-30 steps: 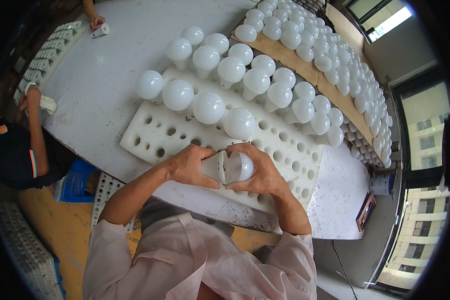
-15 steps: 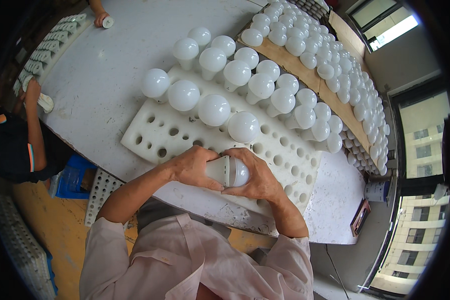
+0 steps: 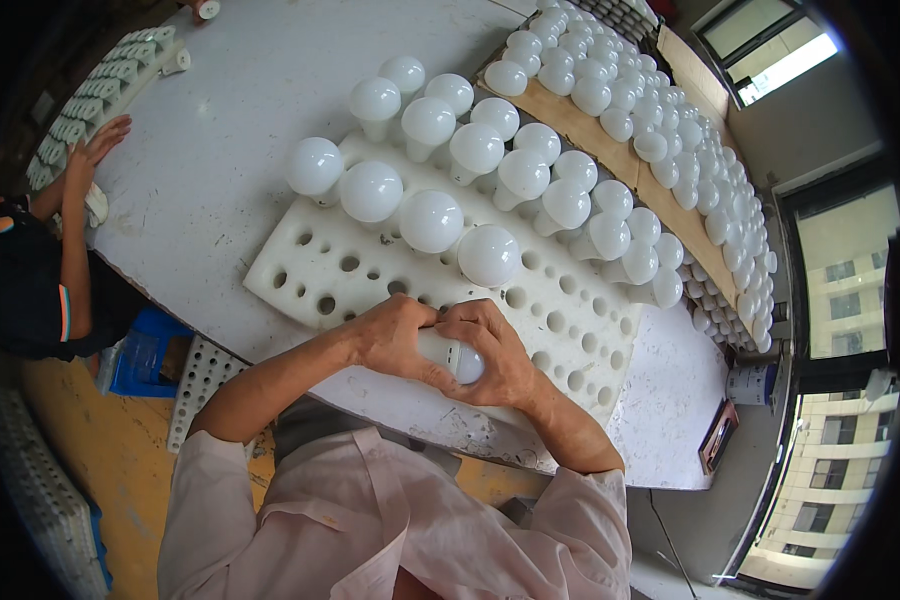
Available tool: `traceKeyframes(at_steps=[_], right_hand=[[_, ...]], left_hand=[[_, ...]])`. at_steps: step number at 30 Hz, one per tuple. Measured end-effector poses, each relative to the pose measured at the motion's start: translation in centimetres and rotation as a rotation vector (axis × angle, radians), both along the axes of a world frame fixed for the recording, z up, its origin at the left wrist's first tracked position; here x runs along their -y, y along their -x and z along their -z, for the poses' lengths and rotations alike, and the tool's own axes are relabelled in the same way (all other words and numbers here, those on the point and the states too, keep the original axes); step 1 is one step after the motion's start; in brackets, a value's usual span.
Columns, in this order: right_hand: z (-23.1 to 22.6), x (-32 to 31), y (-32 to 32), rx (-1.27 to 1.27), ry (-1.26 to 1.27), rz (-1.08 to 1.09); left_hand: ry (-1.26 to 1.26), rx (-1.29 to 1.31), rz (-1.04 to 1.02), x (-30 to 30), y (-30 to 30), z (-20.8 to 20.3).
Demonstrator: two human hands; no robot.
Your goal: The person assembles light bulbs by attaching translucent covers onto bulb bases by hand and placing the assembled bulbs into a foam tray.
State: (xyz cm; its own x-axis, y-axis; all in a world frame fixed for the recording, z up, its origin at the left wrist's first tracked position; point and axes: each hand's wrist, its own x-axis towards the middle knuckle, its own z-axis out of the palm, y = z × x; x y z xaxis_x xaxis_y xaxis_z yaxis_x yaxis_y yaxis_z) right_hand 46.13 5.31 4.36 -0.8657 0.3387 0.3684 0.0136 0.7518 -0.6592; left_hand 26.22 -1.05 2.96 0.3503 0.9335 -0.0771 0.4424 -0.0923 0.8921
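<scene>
Between my two hands lies a white light bulb [image 3: 462,360], on its side, above the near edge of a foam tray. My left hand [image 3: 398,342] grips its base end, fingers wrapped round it. Closed around the round cover at the other end is my right hand [image 3: 500,358]. The white foam tray [image 3: 300,262] has rows of holes of different sizes. Several finished-looking bulbs [image 3: 431,221] stand in its far rows, their round tops up, some leaning. The bulb's cap is hidden by my left hand.
On the right, a brown board [image 3: 580,122] borders a dense mass of bulbs [image 3: 660,120]. At the left, a co-worker's hand [image 3: 100,140] is beside a rack of white parts [image 3: 105,90]. A blue crate [image 3: 150,360] stands below the white table [image 3: 210,200].
My hands have drawn closer together around the bulb, and my right hand now covers more of its round cover. The co-worker's hands at the left have moved.
</scene>
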Motion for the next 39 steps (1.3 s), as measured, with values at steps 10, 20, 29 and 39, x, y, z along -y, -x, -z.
traceKeyframes(at_steps=[10,20,29,39], right_hand=[[1.3,1.0,0.6,-0.233,-0.082,0.017],[1.7,-0.3,0.9,-0.265,-0.028,-0.001],[1.1,0.4,0.1,-0.213,0.404,0.125],[0.1,0.3,-0.4,-0.031,0.562,0.234]], left_hand=[[-0.032,-0.008,0.005,0.2,-0.9,0.7],[-0.018,0.074,-0.021,-0.4,-0.9,1.4],[0.610,0.821,0.072,-1.0,0.7,0.7],[0.873,1.406,0.104,-1.0,-0.6,1.9]])
